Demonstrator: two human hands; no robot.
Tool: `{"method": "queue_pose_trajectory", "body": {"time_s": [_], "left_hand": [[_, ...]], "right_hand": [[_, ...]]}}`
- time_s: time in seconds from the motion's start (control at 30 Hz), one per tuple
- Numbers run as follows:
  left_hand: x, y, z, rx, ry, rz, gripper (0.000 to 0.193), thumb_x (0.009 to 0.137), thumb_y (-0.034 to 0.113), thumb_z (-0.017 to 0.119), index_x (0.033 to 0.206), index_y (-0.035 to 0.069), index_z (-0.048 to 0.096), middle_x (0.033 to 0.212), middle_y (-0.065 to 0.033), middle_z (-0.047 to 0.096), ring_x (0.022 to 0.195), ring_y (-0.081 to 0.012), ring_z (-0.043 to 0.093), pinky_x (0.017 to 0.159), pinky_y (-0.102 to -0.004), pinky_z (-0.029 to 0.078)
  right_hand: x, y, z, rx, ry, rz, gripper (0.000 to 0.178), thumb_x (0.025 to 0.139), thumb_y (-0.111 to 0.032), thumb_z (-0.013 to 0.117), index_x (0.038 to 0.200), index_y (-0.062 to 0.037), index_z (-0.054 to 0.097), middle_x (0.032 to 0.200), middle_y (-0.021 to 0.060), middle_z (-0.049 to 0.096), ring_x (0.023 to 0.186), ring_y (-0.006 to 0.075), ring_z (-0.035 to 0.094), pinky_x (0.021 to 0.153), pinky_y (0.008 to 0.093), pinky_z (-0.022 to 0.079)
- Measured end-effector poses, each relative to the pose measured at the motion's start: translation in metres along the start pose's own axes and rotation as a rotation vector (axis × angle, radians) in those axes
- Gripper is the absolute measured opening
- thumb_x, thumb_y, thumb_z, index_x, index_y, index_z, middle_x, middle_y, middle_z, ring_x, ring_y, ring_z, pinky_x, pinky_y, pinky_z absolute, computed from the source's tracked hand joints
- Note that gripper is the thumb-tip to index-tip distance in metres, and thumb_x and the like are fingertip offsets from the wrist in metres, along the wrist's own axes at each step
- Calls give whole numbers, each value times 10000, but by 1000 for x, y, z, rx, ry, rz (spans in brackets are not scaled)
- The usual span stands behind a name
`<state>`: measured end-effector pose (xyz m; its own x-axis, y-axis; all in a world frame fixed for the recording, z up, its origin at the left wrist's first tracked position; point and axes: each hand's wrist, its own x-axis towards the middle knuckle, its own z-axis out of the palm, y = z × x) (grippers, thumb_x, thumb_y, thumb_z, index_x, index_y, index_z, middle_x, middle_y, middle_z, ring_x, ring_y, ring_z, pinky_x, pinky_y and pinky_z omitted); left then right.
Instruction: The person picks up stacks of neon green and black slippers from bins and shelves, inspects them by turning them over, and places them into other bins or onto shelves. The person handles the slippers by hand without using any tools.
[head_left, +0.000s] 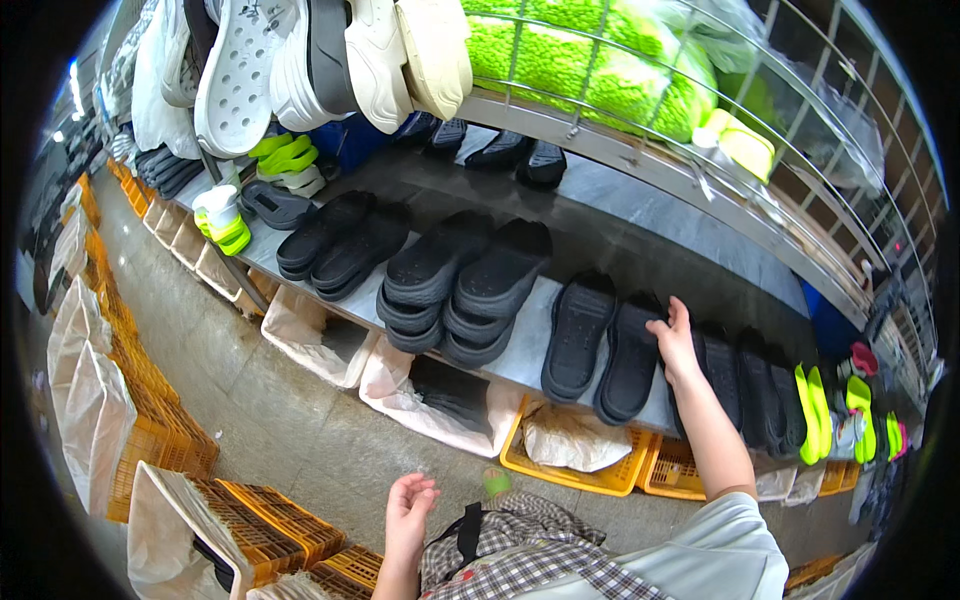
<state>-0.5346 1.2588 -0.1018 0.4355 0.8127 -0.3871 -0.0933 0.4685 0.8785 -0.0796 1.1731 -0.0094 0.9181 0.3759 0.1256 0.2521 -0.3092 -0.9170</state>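
Note:
My right hand (677, 340) reaches over the shelf at the right edge of a black shoe sole (628, 365). Its fingers are stretched up, with the thumb apart at the sole's side; whether it touches the sole I cannot tell. A matching black sole (580, 335) lies just left of that one. Low in front of my body, my left hand (408, 500) hangs in the air, fingers loosely bent and apart, holding nothing. Stacked black soles (485, 290) stand in the middle of the grey shelf (540, 335), and another black pair (345, 245) lies further left.
A wire rack (620, 150) with bagged green soles rises behind the shelf. White and cream soles (380, 60) hang over the far left. Beneath the shelf are lined bins (430, 440) and a yellow crate (575, 480). Lime soles (812, 415) stand at right; orange crates (170, 450) line the left.

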Motion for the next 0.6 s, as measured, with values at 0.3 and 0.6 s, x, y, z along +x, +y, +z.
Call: {"method": "queue_pose_trajectory", "body": {"time_s": [0.3, 0.6], "left_hand": [[34, -4, 31, -110, 278, -37, 351, 897, 59, 575, 1221, 44, 439, 1036, -80, 600, 899, -157, 596, 725, -249, 457], [32, -34, 54, -8, 501, -79, 409, 909, 134, 604, 1262, 42, 419, 1027, -68, 598, 938, -149, 591, 811, -279, 476]], "right_hand": [[283, 41, 195, 465, -76, -139, 513, 845, -164, 615, 1325, -106, 443, 1077, 35, 614, 885, 116, 550, 738, 248, 436], [482, 86, 331, 696, -398, 395, 698, 834, -395, 654, 1416, -153, 356, 1481, 134, 216, 1325, 339, 245, 1063, 457, 285]]}}
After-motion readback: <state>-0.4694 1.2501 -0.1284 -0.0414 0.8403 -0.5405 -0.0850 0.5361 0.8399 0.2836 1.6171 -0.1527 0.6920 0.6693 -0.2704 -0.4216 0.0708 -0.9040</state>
